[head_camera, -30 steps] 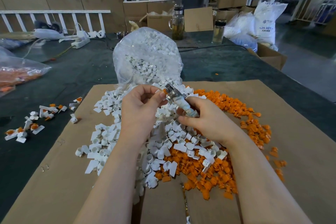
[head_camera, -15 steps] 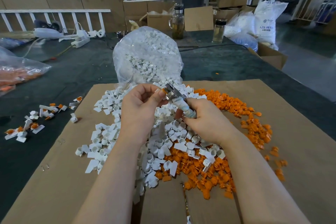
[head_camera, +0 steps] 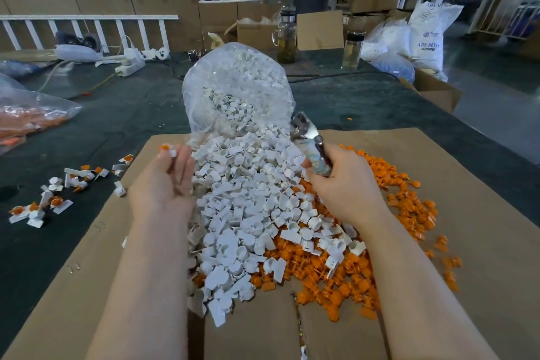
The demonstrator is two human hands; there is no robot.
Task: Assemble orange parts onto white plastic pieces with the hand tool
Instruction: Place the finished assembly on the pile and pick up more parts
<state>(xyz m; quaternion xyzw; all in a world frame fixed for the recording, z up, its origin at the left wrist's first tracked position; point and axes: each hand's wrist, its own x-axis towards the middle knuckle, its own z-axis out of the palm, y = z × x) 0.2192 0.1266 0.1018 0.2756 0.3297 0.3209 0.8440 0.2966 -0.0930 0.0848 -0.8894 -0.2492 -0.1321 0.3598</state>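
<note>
a dark green table (head_camera: 122, 114) carries a flattened cardboard sheet (head_camera: 482, 213). on the sheet lies a clear plastic bag (head_camera: 236, 88) spilling a heap of white plastic pieces (head_camera: 248, 199), with a heap of orange parts (head_camera: 409, 207) touching it on the right. at the far edge stand two glass bottles (head_camera: 286, 38) and a white power strip (head_camera: 130, 66); finished pieces (head_camera: 58, 193) lie scattered left of the sheet. the right hand (head_camera: 342, 184) has its fingers curled round the hand tool (head_camera: 309, 143), raised over the heaps. the left hand (head_camera: 166, 181) has its fingers mostly extended, its fingertips pinching an assembled white piece (head_camera: 169, 150) with an orange top.
</note>
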